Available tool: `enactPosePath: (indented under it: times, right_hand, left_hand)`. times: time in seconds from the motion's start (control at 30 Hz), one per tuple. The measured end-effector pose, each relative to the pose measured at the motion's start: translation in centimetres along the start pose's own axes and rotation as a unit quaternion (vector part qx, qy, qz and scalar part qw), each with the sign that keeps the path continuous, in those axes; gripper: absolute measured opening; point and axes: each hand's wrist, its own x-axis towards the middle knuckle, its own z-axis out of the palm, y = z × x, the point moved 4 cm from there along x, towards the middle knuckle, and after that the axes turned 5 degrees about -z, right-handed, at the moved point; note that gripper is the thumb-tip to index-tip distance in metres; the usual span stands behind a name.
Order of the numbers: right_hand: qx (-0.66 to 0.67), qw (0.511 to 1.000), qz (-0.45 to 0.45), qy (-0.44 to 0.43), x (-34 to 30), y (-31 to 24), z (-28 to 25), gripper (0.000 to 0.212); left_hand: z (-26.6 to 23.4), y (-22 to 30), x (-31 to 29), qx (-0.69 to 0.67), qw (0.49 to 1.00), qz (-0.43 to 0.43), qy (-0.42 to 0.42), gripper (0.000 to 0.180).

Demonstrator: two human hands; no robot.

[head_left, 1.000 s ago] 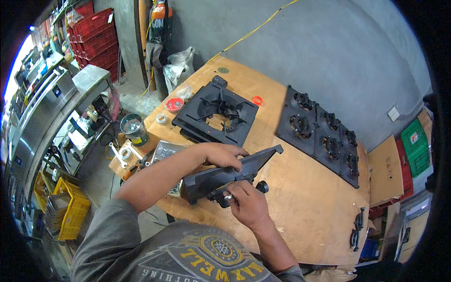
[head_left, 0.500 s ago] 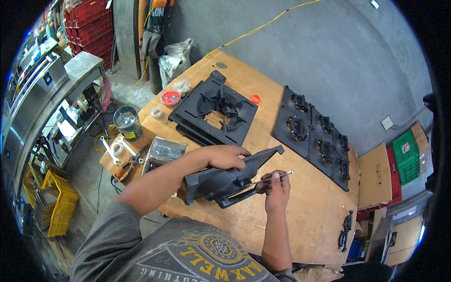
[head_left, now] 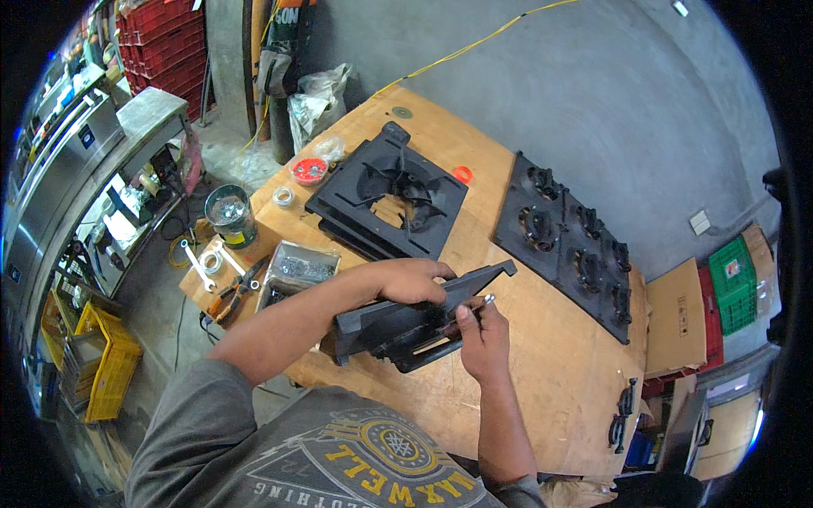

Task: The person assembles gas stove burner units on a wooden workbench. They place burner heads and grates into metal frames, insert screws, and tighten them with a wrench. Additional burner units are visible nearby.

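Observation:
My left hand (head_left: 413, 282) is closed over the upper edge of a black cast-metal stove grate (head_left: 373, 326), holding it tilted on its edge above the wooden table. In my right hand (head_left: 484, 339) is a slim metal tool, probably a wrench (head_left: 489, 299), pinched between thumb and fingers. Only its shiny end shows above the fingers; the rest is hidden by the hand and the grate. The right fingers are close against the grate's underside. Beyond my left hand lies a stack of similar black square grates (head_left: 339, 199).
Several black burner grates joined in a long panel (head_left: 550, 212) lie at the right. Left of the grates are a metal box of small hardware (head_left: 301, 269), pliers (head_left: 230, 296), a wrench (head_left: 200, 269), a glass jar (head_left: 230, 218) and a red-filled tub (head_left: 308, 171). Small black parts (head_left: 623, 415) lie at the right edge.
My right hand has shifted up and left toward the grate, and the metal tool has swung more upright, with less of it showing. My left hand still grips the grate, which has barely moved.

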Motion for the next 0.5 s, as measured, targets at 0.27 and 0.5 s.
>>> enactPosePath:
  times: [0.27, 0.5]
  right_hand:
    - [0.378, 0.893, 0.209, 0.130, 0.2, 6.8, -1.0, 0.018]
    - [0.059, 0.996, 0.005, 0.070, -1.4, 1.0, -1.8, 0.018]
  left_hand:
    - [0.4, 1.4, -0.9, -0.015, 0.999, -0.035, -0.010, 0.069]
    - [0.3, 0.3, 0.1, -0.012, 1.000, -0.008, -0.018, 0.069]
